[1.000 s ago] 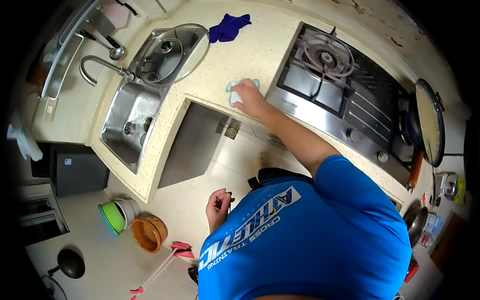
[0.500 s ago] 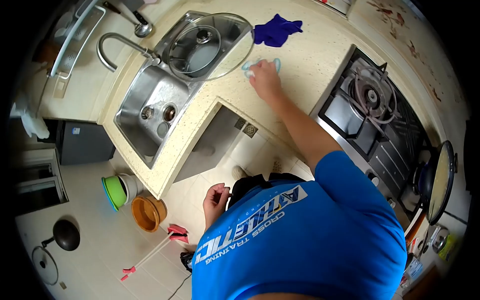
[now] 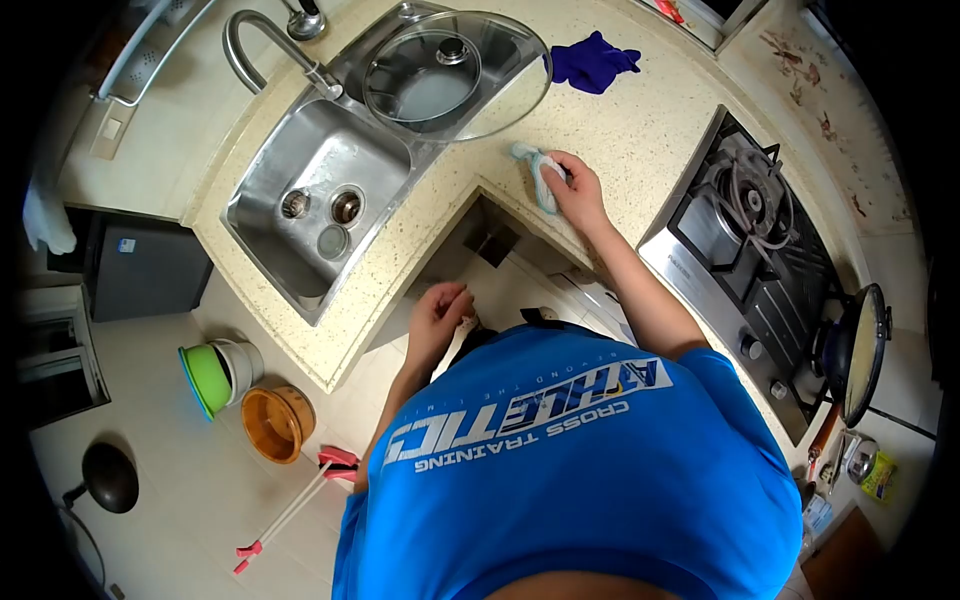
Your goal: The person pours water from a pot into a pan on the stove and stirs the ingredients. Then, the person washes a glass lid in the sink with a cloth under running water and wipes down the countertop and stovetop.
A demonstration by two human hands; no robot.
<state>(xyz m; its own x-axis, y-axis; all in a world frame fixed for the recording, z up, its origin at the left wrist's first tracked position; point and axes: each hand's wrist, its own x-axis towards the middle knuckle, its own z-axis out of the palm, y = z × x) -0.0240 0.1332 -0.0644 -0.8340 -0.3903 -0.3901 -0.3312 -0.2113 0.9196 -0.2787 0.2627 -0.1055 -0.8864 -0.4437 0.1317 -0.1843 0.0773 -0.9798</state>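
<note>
My right hand [image 3: 580, 190] grips a white cloth with a pale teal edge [image 3: 543, 178] on the speckled cream countertop [image 3: 630, 140], close to the counter's inner edge. My left hand [image 3: 440, 308] is held low in front of the counter, fingers curled in, and nothing shows in it. Farther back on the counter lies a crumpled dark purple cloth [image 3: 595, 63], beside a large glass lid [image 3: 520, 100]. That lid rests partly over the sink, with a smaller lidded pot [image 3: 425, 85] seen in the sink bowl beneath it.
At left is a steel sink [image 3: 320, 170] with a curved faucet [image 3: 240, 45]. A gas stove [image 3: 740, 260] is on the right, with a pan [image 3: 862, 360] beyond it. Green [image 3: 205, 380] and brown basins [image 3: 278, 425] and a pink-ended mop [image 3: 300, 505] are by the floor.
My right hand has drawn the white cloth back towards the counter's inner edge. My left hand has risen closer to the counter. The whole view has shifted with my head.
</note>
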